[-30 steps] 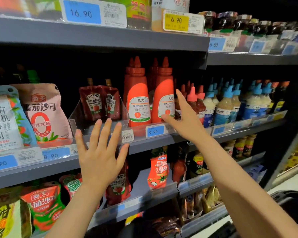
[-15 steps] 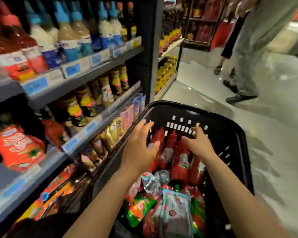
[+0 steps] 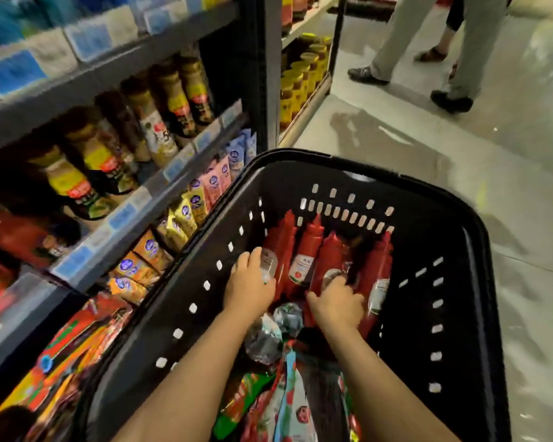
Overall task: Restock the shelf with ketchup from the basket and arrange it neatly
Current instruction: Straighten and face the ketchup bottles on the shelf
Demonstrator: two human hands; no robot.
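Note:
A black plastic basket stands on the floor beside the shelf. Several red ketchup bottles lie side by side in its far end, caps pointing away. My left hand curls over the leftmost ketchup bottle at its label. My right hand closes around the third ketchup bottle. Between them lies another bottle, and a fourth rests at the right. All the bottles still lie in the basket. Sauce pouches fill the near end under my forearms.
The shelf unit at the left holds jars, sachets and pouches on its lower levels, touching the basket's left side. Another person's legs stand on the aisle floor at the upper right. Open floor lies to the basket's right.
My view swung from the ketchup shelf down to the basket. Both hands dropped from the shelf into the basket and have closed onto bottles.

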